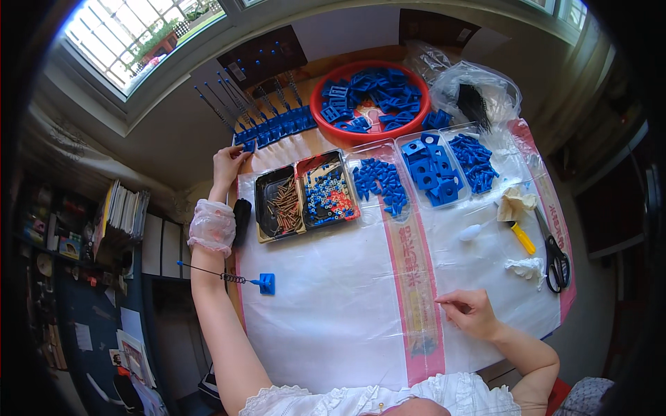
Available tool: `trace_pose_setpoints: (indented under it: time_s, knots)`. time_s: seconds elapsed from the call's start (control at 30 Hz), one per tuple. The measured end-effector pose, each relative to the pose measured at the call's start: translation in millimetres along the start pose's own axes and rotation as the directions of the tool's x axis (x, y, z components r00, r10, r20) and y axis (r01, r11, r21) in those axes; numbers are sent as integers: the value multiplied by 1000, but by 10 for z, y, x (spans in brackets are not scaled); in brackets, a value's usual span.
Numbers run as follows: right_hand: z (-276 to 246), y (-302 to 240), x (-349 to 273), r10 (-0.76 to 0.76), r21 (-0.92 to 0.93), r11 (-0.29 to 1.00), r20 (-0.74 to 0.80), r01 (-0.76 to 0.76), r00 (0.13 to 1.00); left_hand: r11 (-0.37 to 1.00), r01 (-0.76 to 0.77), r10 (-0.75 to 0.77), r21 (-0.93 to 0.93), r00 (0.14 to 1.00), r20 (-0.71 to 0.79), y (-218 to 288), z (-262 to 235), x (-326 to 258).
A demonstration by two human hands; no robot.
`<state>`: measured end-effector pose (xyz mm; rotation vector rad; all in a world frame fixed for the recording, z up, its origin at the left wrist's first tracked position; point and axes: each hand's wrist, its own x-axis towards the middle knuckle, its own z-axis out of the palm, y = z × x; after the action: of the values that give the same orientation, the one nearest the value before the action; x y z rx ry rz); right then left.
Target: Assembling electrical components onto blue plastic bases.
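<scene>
My left hand (229, 166) reaches to the far left of the table, its fingers closed at a blue plastic base (248, 146) at the near end of a row of blue bases (284, 127) with upright coiled wires. One more such piece, a blue base with a coiled wire (266, 283), lies on its side by my left forearm. My right hand (470, 313) is above the white sheet at the near right, thumb and fingertips pinched; whatever is between them is too small to make out.
A black tray holds brown screws (284, 204) and small blue-and-metal parts (327, 197). Clear boxes hold blue plugs (380, 182), blue plates (433, 170) and blue pegs (473, 163). A red basin (322, 114) stands behind. Black scissors (557, 265) and a yellow-handled screwdriver (523, 238) lie right.
</scene>
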<state>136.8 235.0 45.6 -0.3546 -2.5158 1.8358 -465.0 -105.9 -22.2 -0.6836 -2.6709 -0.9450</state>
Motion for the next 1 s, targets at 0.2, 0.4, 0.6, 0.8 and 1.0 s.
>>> trace_pose_setpoints:
  time_s: [0.2, 0.4, 0.6, 0.8, 1.0]
  knots:
    - [4, 8, -10, -1, -20, 1000, -16, 1, 1000, 999, 25, -26, 32, 999, 22, 242, 68, 7]
    - [12, 41, -8, -62, -52, 997, -14, 61, 998, 998, 60, -62, 21, 996, 66, 128, 23, 73]
    - [-19, 23, -2, -63, -60, 996, 13, 63, 998, 993, 12, 2, -117, 993, 121, -30, -422, -82]
    - [-31, 14, -26, -10, -48, 999, 22, 11, 1000, 967, 49, 16, -250, 968, 252, 316, -1402, -1025]
    - [-22, 8, -27, -26, -36, 999, 29, 27, 999, 920, 268, -69, -286, 829, 556, 1182, -1950, -2446]
